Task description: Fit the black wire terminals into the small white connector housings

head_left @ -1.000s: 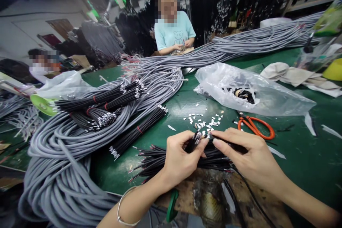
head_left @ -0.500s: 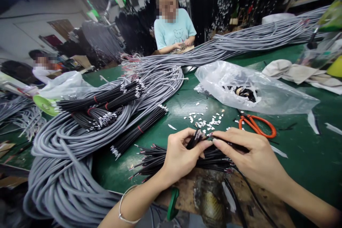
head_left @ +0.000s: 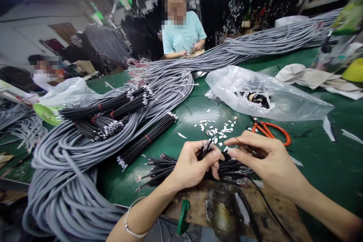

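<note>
My left hand (head_left: 195,162) is closed around a small bunch of black cables (head_left: 204,149), their ends poking up above the thumb. Close by on the right, the thumb and forefinger of my right hand (head_left: 261,155) are pinched together, with a small white piece (head_left: 226,149) showing at their tips. A dark strand runs beneath those fingers, partly hidden. Under both hands lies a loose pile of black cables (head_left: 161,170) with stripped, reddish ends. Several small white pieces (head_left: 218,130) are scattered on the green table (head_left: 184,123) just beyond my fingers.
Orange-handled cutters (head_left: 276,130) lie right of the white pieces, below a clear plastic bag (head_left: 295,102). Tied black cable bundles (head_left: 147,138) and thick grey cable coils (head_left: 65,174) fill the left. A worn wooden board (head_left: 195,211) is nearest me. A co-worker (head_left: 184,34) sits opposite.
My right fingertips have drawn slightly away from my left thumb, opening a small gap where the white piece shows. My left hand keeps its hold on the black cables.
</note>
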`<action>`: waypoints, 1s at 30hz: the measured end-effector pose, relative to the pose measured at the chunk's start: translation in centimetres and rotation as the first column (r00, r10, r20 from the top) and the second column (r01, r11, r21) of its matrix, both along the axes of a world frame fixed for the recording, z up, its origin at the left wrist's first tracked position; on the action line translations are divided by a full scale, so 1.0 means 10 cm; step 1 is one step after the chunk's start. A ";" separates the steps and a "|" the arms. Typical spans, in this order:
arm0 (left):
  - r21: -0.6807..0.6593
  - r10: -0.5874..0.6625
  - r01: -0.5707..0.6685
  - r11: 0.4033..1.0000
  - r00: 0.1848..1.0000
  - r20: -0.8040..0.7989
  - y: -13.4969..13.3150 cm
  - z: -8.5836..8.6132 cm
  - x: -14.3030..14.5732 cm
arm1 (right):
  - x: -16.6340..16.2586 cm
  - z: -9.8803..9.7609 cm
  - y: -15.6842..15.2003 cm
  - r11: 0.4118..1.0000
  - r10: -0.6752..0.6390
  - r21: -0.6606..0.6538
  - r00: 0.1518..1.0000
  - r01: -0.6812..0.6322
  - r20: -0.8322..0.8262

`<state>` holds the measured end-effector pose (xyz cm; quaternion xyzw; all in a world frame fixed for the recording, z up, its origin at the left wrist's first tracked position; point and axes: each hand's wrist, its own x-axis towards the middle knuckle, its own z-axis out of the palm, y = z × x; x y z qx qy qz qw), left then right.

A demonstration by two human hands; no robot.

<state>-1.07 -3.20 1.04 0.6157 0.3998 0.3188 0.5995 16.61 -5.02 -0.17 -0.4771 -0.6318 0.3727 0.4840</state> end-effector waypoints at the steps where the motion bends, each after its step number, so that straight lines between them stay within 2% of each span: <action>1: -0.004 -0.003 0.003 1.000 1.000 -0.015 -0.01 0.00 0.01 | 0.00 0.00 0.00 1.000 0.011 0.010 1.000 -0.011 0.001; 7: 0.025 0.016 -0.013 1.000 0.995 -0.097 -0.03 -0.01 0.02 | -0.01 -0.06 -0.01 0.998 0.027 0.051 0.992 -0.033 0.124; 14: 0.069 0.043 -0.034 0.997 0.990 -0.138 -0.03 -0.04 0.03 | -0.05 -0.15 -0.05 0.970 -0.067 0.243 0.966 0.004 0.250; 21: 0.009 0.109 -0.109 0.994 0.991 -0.083 -0.03 -0.06 0.05 | -0.05 -0.09 -0.05 0.982 -0.059 0.186 0.967 0.013 0.247; 26: 0.072 0.174 -0.168 0.983 0.979 -0.101 -0.03 -0.08 0.04 | -0.04 -0.11 -0.04 0.972 -0.085 0.233 0.978 0.039 0.191; 30: 0.126 0.217 -0.201 0.972 0.967 -0.134 -0.03 -0.10 0.04 | -0.05 -0.13 -0.04 0.974 -0.108 0.218 0.979 0.068 0.174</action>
